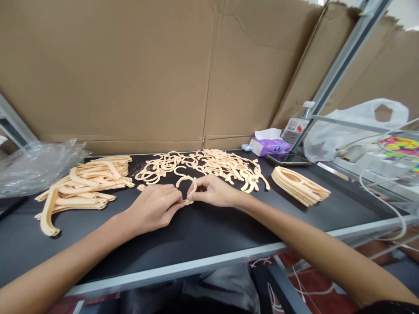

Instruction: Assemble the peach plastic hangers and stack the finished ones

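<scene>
My right hand [214,190] is closed on a beige curved hook [186,178], whose open arc rises above the fingers. My left hand [155,207] is closed too, pinching a small beige plastic piece [187,202] at the foot of the hook. Whether the two parts are joined cannot be made out, as the fingers cover most of them. Behind the hands lies a loose heap of beige hooks [163,165] and short curved parts [234,165]. Left of my left hand is a pile of long beige curved arms [93,179].
A stack of beige oval-holed pieces [299,185] stands right on the black table [212,235]. Behind it are a phone [288,158], purple tissue pack [270,145], bottle [296,126] and white bag [347,126]. Clear plastic [39,165] lies far left; a cardboard wall [131,74] closes the back.
</scene>
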Tool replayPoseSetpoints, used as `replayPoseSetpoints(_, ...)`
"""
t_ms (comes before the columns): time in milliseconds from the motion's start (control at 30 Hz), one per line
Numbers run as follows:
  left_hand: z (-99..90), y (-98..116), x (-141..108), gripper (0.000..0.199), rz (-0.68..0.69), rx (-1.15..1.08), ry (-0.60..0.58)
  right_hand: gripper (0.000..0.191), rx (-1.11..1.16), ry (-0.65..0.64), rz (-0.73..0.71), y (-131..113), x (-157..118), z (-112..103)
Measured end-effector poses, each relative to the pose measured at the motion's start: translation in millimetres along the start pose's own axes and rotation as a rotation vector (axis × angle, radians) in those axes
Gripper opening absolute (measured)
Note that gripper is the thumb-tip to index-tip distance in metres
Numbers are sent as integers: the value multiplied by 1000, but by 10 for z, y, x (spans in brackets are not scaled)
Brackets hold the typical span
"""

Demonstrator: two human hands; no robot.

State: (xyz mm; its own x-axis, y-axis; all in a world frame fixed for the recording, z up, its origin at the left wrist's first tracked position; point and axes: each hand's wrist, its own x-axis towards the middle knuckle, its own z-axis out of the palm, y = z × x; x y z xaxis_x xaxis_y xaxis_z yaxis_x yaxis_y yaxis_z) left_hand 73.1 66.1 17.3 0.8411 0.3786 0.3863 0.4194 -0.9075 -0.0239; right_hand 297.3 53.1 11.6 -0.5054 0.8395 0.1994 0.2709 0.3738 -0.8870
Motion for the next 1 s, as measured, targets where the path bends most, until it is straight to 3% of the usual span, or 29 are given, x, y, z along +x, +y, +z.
replayPoseSetpoints(233,-32,7,1,23,13,31,15,11,-58,49,-18,-43,-10,27)
replayPoseSetpoints(600,18,-160,-39,19,-128,-21,3,8,-277,173,-45,58,6,-43)
replayPoseSetpoints(1000,26,-192,-38,24,-82,-7,15,15,-353,291,-22,-44,1,-27)
